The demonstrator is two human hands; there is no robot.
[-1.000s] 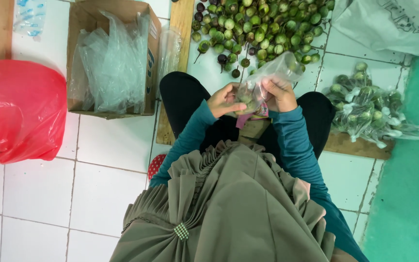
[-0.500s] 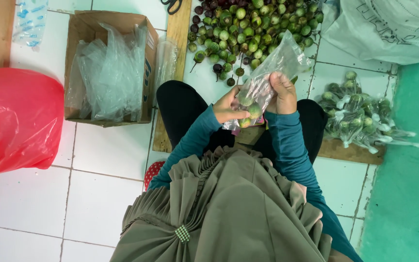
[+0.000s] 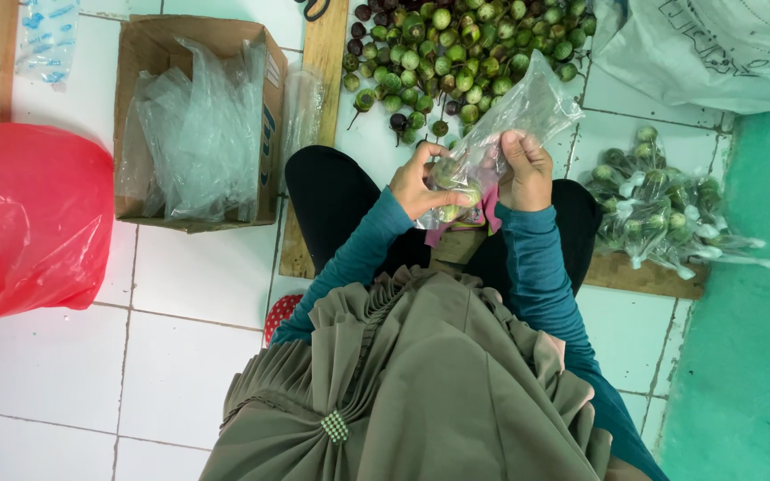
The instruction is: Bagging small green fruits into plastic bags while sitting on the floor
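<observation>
The fingers [image 3: 520,153] of the right hand [image 3: 528,174] are pinched shut on the side of a clear plastic bag [image 3: 514,120], while the left hand [image 3: 421,183] curls closed around its lower part, thumb and fingers pressed onto the small green fruits [image 3: 456,191] inside; the bag is held up in front of the person's lap, above the tiled floor [image 3: 180,356], with its open mouth standing towards the heap of loose green and dark fruits [image 3: 456,53] that lies at the top edge of the floor in view. The film looks thin, limp and a little slippery — it should crumple rather than hold a shape, so a hold near the mouth with a second hand under the filled bottom seems the safest place; the fruits look firm and round, light singly, likely to roll if the mouth tips. To the right, on a wooden board [image 3: 643,272], lie filled bags [image 3: 661,209]; to the left stand a cardboard box [image 3: 135,116] stuffed with empty clear bags [image 3: 198,134] and, by the left edge, a red plastic bag [image 3: 28,218]; a pale sack [image 3: 715,40] fills the top right corner.
</observation>
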